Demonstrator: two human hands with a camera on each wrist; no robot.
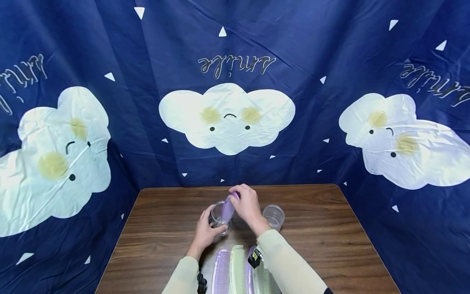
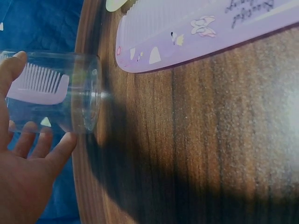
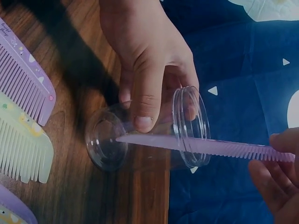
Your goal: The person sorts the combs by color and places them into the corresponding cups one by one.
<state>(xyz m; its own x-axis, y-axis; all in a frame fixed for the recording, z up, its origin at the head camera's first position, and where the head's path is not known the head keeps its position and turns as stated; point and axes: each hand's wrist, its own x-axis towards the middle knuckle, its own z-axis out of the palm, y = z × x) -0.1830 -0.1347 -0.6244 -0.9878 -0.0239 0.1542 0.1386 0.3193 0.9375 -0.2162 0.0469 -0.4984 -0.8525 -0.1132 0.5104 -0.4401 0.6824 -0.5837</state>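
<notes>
A clear plastic jar (image 1: 216,213) stands on the wooden table, its round mouth uncovered. My left hand (image 1: 205,233) grips it from the side, with the thumb along the near wall in the right wrist view. A purple comb (image 3: 159,142) leans through the mouth, one end down inside the jar near its base. Its upper end is pinched by my right hand (image 1: 249,205) above the rim. In the left wrist view, the comb's teeth show through the jar wall, while my right hand is outside that view.
A second clear jar (image 1: 273,215) stands to the right, near my right forearm. Close to me lie several combs side by side, among them a purple comb (image 1: 221,274) and a green comb (image 1: 238,270). Behind the wooden table (image 1: 161,228) hangs a blue cloth (image 1: 139,102).
</notes>
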